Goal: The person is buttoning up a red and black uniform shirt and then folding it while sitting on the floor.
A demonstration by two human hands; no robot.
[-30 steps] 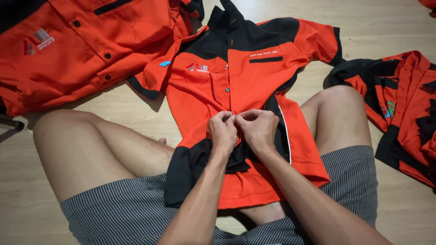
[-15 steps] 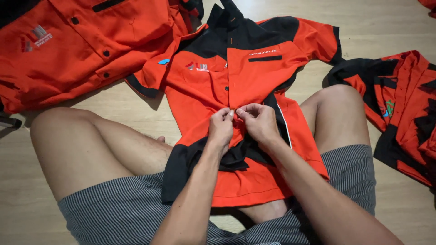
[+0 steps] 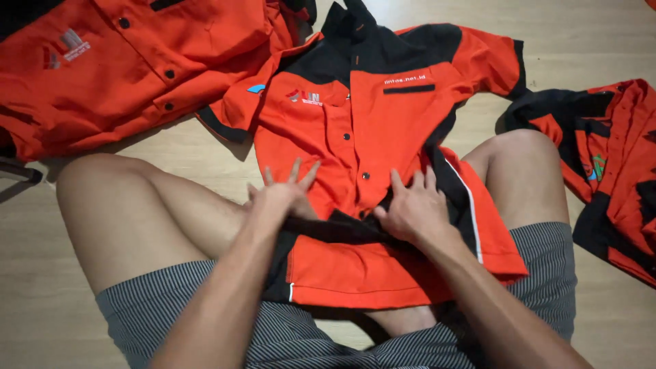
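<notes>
An orange and black short-sleeved shirt (image 3: 355, 130) lies face up across my lap and onto the floor, its front buttoned down the middle. My left hand (image 3: 283, 195) rests flat on the shirt's lower left part with its fingers spread. My right hand (image 3: 413, 208) lies flat on the lower right part, next to a black fold of fabric (image 3: 335, 229) that runs between the two hands. Neither hand grips anything. The shirt's hem (image 3: 369, 280) is turned up over my thighs.
I sit on a pale wooden floor (image 3: 588, 41) with bare knees apart, in striped grey shorts (image 3: 171, 314). A second orange shirt (image 3: 116, 68) lies at the upper left. A crumpled orange and black garment (image 3: 608, 164) lies at the right edge.
My hands were pinched together at the shirt's button line. They have come apart and now lie flat and spread on either side of it.
</notes>
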